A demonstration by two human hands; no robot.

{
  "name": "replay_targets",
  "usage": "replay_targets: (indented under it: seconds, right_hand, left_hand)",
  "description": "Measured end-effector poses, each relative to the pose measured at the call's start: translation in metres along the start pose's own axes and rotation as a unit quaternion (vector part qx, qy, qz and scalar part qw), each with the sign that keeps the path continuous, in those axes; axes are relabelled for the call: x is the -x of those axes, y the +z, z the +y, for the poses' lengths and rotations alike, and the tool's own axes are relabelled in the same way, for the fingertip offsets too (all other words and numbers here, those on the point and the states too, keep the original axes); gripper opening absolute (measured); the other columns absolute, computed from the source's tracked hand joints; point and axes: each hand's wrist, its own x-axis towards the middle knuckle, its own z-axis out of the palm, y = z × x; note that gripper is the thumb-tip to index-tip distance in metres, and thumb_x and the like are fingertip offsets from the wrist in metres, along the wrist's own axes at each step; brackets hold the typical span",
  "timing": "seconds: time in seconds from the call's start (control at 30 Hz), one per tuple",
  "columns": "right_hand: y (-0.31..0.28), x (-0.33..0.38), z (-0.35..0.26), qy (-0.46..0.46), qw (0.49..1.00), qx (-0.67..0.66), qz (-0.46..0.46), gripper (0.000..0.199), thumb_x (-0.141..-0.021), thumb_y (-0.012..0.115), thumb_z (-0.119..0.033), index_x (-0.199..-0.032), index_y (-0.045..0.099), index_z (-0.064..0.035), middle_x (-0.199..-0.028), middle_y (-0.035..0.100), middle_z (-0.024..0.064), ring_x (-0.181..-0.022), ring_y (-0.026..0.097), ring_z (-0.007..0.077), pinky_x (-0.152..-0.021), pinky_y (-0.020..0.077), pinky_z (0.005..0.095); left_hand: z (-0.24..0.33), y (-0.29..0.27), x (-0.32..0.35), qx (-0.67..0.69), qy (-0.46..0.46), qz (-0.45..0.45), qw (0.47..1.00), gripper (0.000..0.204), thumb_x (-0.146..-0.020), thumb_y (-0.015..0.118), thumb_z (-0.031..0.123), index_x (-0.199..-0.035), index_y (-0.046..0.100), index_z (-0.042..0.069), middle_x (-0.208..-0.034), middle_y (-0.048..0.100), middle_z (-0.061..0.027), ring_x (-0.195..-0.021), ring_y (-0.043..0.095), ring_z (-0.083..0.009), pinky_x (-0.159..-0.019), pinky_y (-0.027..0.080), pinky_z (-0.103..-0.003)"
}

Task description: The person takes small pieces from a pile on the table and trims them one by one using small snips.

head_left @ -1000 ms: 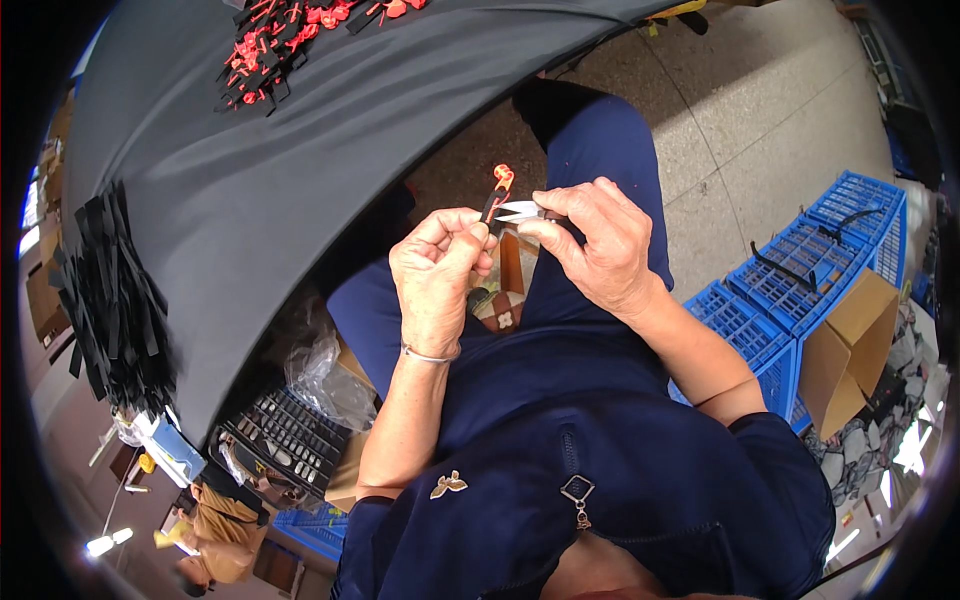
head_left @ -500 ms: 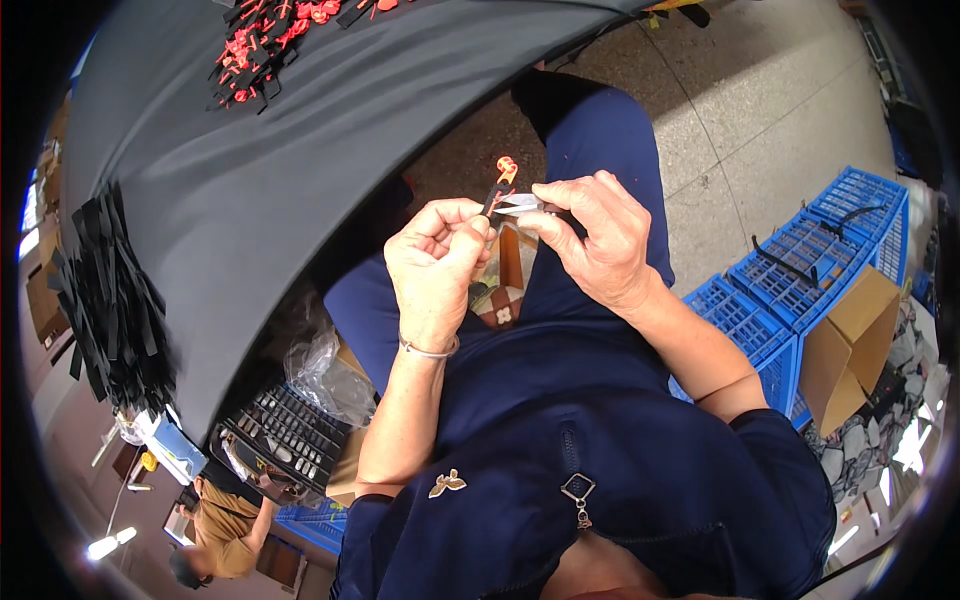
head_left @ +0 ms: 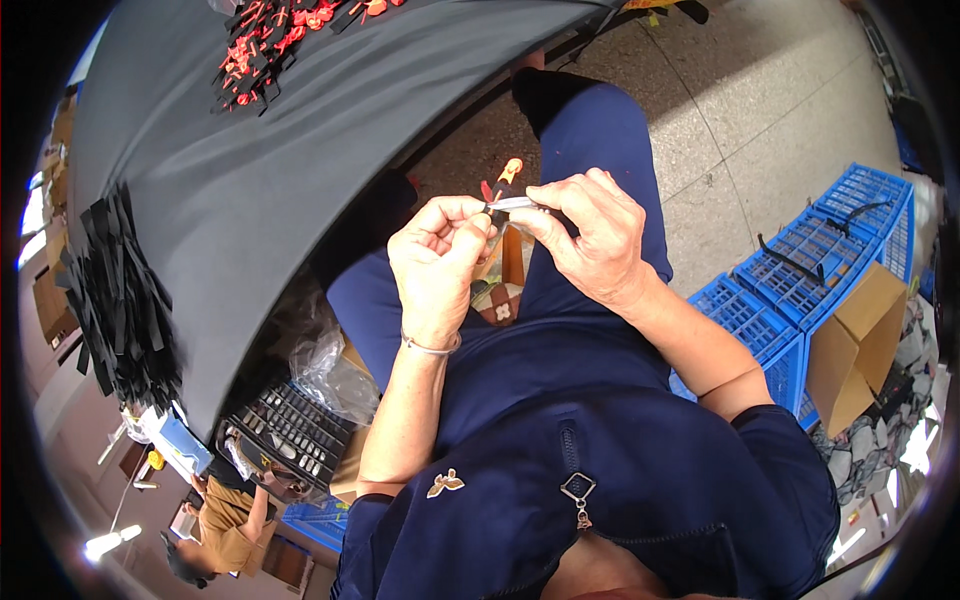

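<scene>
Along the left edge of a black-covered table (head_left: 330, 130), black strips (head_left: 115, 300) are bunched; red-and-black pieces (head_left: 255, 58) are heaped farther in. Past its near edge, an orange-and-black piece (head_left: 511, 171) is pinched by the left hand (head_left: 438, 250), snips (head_left: 513, 203) gripped by the right hand (head_left: 597, 235). Blue crates (head_left: 725, 308), topped with black straps (head_left: 790, 261), are separated from it by floor (head_left: 725, 130).

Black strap (head_left: 503, 188), orange far end (head_left: 512, 169) — silver blades (head_left: 514, 203) together across it.

The snips (head_left: 516, 203) were spread earlier; now they are closed together, and a red tip (head_left: 487, 191) has appeared left of the orange piece (head_left: 512, 169).
</scene>
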Motion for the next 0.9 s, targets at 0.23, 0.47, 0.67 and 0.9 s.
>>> replay_targets:
  seconds: [0.23, 0.47, 0.67, 0.9]
  right_hand:
    - [-0.001, 0.005, 0.002, 0.159, 0.983, -0.091, -0.019, 0.017, -0.070, 0.076, -0.012, -0.081, 0.064, -0.0052, -0.068, 0.061, 0.0044, -0.057, 0.054, 0.0179, -0.055, 0.0420, 0.0287]
    - [0.006, -0.001, -0.023, 0.049, 0.996, -0.053, -0.055, 0.011, -0.069, 0.075, -0.012, -0.074, 0.066, -0.0080, -0.067, 0.062, 0.0033, -0.059, 0.058, 0.0181, -0.052, 0.0446, 0.0280]
    - [0.000, 0.011, -0.011, 0.261, 0.950, -0.165, -0.050, 0.012, -0.082, 0.067, -0.006, -0.092, 0.064, -0.0009, -0.082, 0.063, 0.0002, -0.072, 0.054, 0.0038, -0.066, 0.0445, 0.0181]
    - [0.007, 0.010, -0.010, 0.255, 0.949, -0.167, -0.079, 0.014, -0.084, 0.066, -0.007, -0.096, 0.063, -0.0001, -0.084, 0.063, 0.0002, -0.075, 0.055, 0.0042, -0.069, 0.0453, 0.0180]
  left_hand:
    - [-0.004, -0.006, 0.000, 0.031, -0.044, -0.010, 0.999, 0.007, -0.084, 0.061, 0.005, -0.089, 0.063, 0.000, -0.073, 0.062, -0.0023, -0.056, 0.052, -0.0037, -0.054, 0.044, -0.017]
    - [-0.005, -0.036, 0.021, 0.046, -0.031, 0.017, 0.998, 0.009, -0.085, 0.060, 0.006, -0.089, 0.063, -0.001, -0.074, 0.063, -0.0045, -0.058, 0.055, -0.0054, -0.054, 0.046, -0.018]
    - [-0.033, -0.156, 0.070, 0.007, 0.057, 0.263, 0.963, 0.015, -0.084, 0.064, 0.009, -0.094, 0.063, -0.001, -0.078, 0.065, -0.0075, -0.057, 0.055, -0.0075, -0.054, 0.045, -0.019]
    - [-0.168, -0.277, 0.160, -0.052, -0.034, 0.464, 0.884, 0.009, -0.087, 0.059, 0.010, -0.089, 0.065, 0.003, -0.069, 0.062, -0.0029, -0.052, 0.055, -0.0066, -0.047, 0.046, -0.019]
